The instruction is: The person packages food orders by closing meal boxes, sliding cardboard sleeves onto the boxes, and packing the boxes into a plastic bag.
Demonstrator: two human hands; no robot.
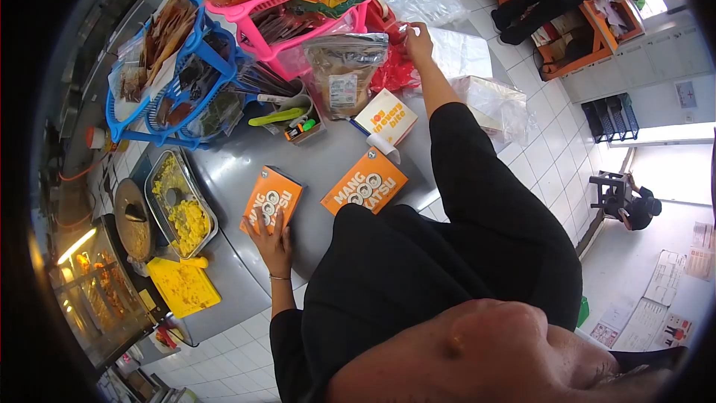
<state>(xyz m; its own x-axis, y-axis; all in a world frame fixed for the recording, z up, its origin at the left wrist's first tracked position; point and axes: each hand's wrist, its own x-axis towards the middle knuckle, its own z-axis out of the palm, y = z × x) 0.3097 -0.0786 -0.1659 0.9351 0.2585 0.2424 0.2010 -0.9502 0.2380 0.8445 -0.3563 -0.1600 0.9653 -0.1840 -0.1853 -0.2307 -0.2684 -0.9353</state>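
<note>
My left hand [270, 245] lies with its fingers spread on the lower edge of an orange printed box [273, 198] on the metal table. A second orange box [365, 183] stands to its right, close to my body. Stretched far forward, my right hand [419, 42] has its fingers closed on a red plastic bag [399, 67] at the table's far side. Beside that bag stands a clear zip pouch [344, 78] with a white label. A white and yellow box [385, 118] lies between the pouch and the second orange box.
A pink rack [277, 43] and a blue rack [205, 48] hold packets. Near them stands a holder with markers [304, 130]. At left are a metal tray of yellow food [211, 213] and a yellow cutting board [190, 291]. A person's legs [526, 4] show at upper right.
</note>
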